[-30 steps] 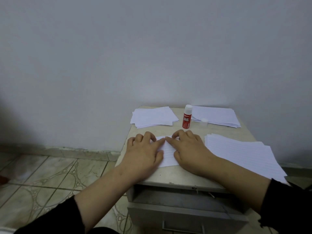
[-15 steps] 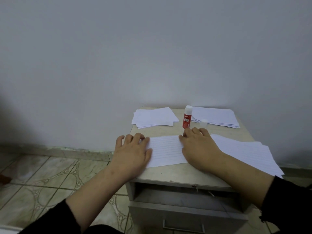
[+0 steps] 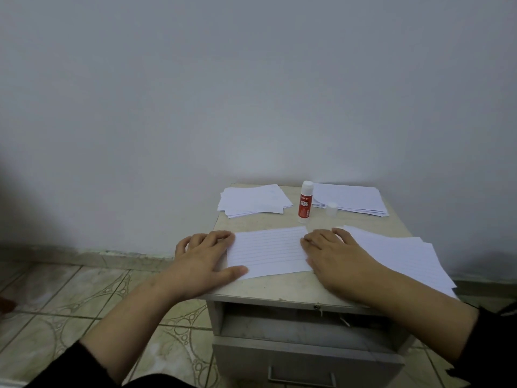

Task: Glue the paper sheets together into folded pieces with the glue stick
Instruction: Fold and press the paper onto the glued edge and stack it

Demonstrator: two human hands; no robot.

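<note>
A folded lined paper piece (image 3: 268,252) lies flat on the small cabinet top (image 3: 282,289). My left hand (image 3: 207,256) presses its left end with flat fingers, partly over the cabinet's left edge. My right hand (image 3: 333,254) presses its right end, fingers straight. A red and white glue stick (image 3: 305,203) stands upright behind the piece, uncapped, with its clear cap (image 3: 332,209) beside it. A stack of lined sheets (image 3: 405,256) lies to the right, partly under my right forearm.
Two stacks of white paper sit at the back: one at the left (image 3: 253,201), one at the right (image 3: 349,198). The cabinet's top drawer (image 3: 305,351) stands partly open below my arms. Tiled floor (image 3: 70,298) lies to the left; a plain wall rises behind.
Both hands slid apart along the paper piece, from its middle to its two ends, smoothing it flat. The piece now shows between them.
</note>
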